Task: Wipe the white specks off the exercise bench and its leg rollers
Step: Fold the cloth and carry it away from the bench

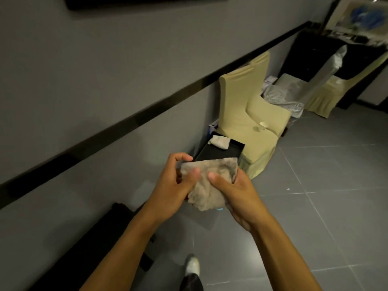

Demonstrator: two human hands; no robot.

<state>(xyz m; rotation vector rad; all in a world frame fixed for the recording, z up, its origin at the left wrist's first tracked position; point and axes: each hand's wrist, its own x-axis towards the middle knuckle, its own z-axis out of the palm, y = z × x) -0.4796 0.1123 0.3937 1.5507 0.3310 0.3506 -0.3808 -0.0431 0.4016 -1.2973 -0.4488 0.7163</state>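
I have the cloth (206, 181) held up in front of me in both hands, off every surface. My left hand (168, 185) grips its left edge, fingers curled over the top and thumb pressed onto the front. My right hand (237, 194) holds the other side, thumb on the front face and fingers wrapped behind. The cloth is bunched between them, its lower end hanging below my thumbs.

The exercise bench (100, 234) lies below and to the left of my left hand, under that forearm, well apart from the cloth. It is a dark, long shape. Its long axis runs alongside the wall, with the near end toward the bottom left corner of my view and the far end pointing toward the cream chair (258, 122) beyond my hands.

I judge that no wiping is going on at this moment. I seem to be gathering or refolding the cloth for a pass. The bench is too dark for me to see any white specks, so I cannot tell how much of it is clean. I cannot make out the leg rollers at all, so I count them as yet to do.
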